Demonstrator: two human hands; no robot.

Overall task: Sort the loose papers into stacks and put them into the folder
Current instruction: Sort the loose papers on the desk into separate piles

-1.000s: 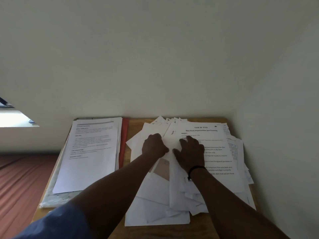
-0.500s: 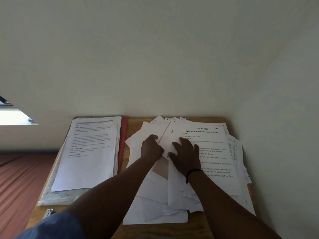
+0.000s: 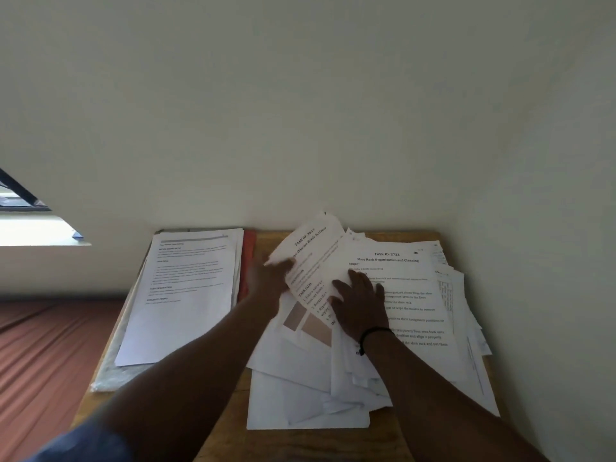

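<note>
A messy pile of loose white papers (image 3: 416, 315) covers the right half of the small wooden table (image 3: 300, 441). My left hand (image 3: 268, 278), blurred, grips the left edge of a printed sheet (image 3: 310, 255) and lifts it tilted out of the pile. My right hand (image 3: 360, 308) lies flat with spread fingers on the pile, pressing it down. On the left lies a neat stack of papers (image 3: 186, 295) on a folder whose red edge (image 3: 246, 261) shows beside it.
Walls close off the table at the back and on the right. A clear plastic sleeve (image 3: 113, 375) sticks out under the left stack. A reddish-brown floor (image 3: 43, 361) lies to the left, with a bright window opening (image 3: 30, 225) above it.
My left hand has pulled one printed sheet up and leftward out of the pile. My right hand has stayed pressed on the pile, shifting slightly toward me.
</note>
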